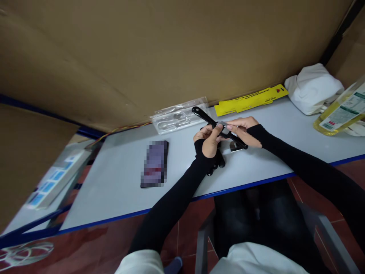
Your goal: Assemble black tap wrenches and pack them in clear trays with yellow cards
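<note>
Above the table, a black spokeshave with two long handles is held at a slant. My left hand is closed around its middle, thumb on the metal part. My right hand is closed at the same middle, its fingers pinching by the silvery plate. The fingers partly hide how that plate sits. Beneath my left wrist lie more black handled tools, mostly covered by the hand and sleeve. A small flat metal piece rests on the table below the right handle.
Clear plastic blister packs and yellow cards lie along the cardboard wall. A blurred-out phone-like slab lies left. At right are a white cloth bundle and a bottle of yellow liquid. The table's blue front edge is near.
</note>
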Available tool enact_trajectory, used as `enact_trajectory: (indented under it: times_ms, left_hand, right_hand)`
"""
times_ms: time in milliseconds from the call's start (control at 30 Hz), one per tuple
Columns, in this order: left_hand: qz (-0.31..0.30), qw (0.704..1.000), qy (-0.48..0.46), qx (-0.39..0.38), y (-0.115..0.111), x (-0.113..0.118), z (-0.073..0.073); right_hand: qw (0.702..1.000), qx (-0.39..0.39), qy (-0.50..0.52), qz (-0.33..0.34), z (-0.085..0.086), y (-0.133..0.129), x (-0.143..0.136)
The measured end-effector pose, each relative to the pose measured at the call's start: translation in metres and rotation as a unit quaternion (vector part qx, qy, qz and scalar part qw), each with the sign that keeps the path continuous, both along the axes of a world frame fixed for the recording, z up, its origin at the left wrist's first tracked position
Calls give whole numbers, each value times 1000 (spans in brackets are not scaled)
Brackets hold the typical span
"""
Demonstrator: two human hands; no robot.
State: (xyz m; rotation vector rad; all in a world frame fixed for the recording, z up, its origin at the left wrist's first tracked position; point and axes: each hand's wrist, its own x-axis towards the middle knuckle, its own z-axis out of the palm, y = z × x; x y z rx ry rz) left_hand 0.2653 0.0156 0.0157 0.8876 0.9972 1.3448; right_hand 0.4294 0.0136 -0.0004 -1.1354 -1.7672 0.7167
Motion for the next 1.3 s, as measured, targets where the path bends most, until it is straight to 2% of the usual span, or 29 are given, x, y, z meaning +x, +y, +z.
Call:
enact_trajectory:
  times_ms: [233, 333, 500, 667, 833, 933, 1033, 1200, 1300]
  left_hand:
    - [6, 999, 0, -38, 14, -13, -6]
    - [21, 999, 3, -45, 21, -19, -11]
    - [5, 999, 1, -44, 21, -20, -15]
    - [-5, 999, 6, -42, 14, -15, -11]
    - [-17, 999, 12, -44, 11, -14, -7]
    - [-22, 999, 8, -47, 11, -15, -5]
    - [-18, 999, 5, -50, 11, -16, -5]
    - [-20, 998, 8, -53, 11, -17, -10]
    - [-27, 998, 9, -54, 11, -16, -13]
  right_hand:
    - [988, 10, -155, -23, 15, 14, 58]
    - [981, 25, -195, 8, 16, 17, 74]
    - [967, 34, -224, 114, 3, 20, 71]
    - [962, 29, -223, 154, -10, 26, 63]
    - [977, 35, -195, 79, -2, 28, 69]
    - [979, 0, -206, 2, -2, 33, 82]
    - [963, -62, -253, -60, -10, 39, 100]
    - [949, -124, -288, -44, -14, 41, 119]
    - [945, -81, -311, -55, -6, 36, 119]
